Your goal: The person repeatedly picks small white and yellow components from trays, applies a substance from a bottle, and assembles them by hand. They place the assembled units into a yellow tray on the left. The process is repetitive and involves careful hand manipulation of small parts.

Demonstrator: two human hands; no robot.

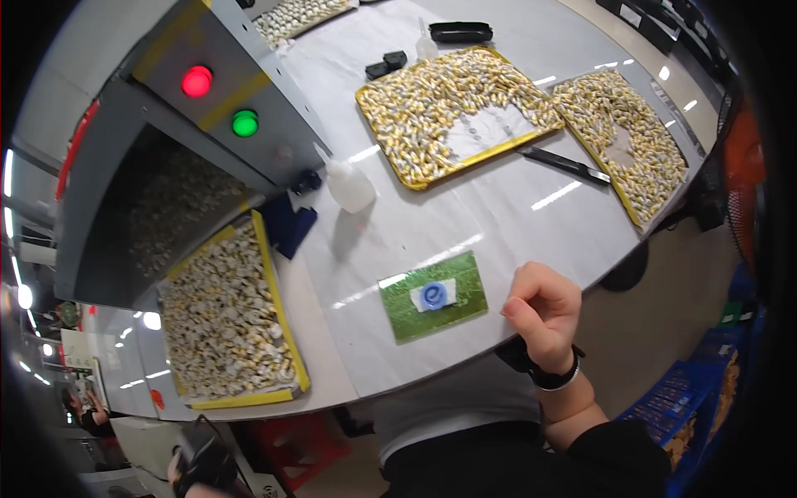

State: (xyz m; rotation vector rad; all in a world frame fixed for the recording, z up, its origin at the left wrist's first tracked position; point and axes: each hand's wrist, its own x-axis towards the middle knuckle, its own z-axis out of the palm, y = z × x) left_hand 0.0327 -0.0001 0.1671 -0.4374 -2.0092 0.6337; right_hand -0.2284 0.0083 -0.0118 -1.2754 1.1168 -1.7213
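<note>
My right hand [544,315] is over the table's near edge, its fingers curled in and the thumb pressed toward them. Whether anything small is inside the curl is hidden. Just left of it lies a green rectangular plate [403,326] with a glossy surface. A white strip [417,300] is at the plate's middle, with a round blue piece [434,295] on it. Down at the lower left, my left hand [175,466] is low beside the table, mostly behind a black device [207,459] at its wrist; its fingers cannot be made out.
Yellow-edged trays of small silver and gold metal parts stand at left [300,383], back [413,184] and right [635,217]. A white squeeze bottle [350,189] stands near a grey machine [274,108] with red and green buttons. A slim black tool [569,165] lies between trays.
</note>
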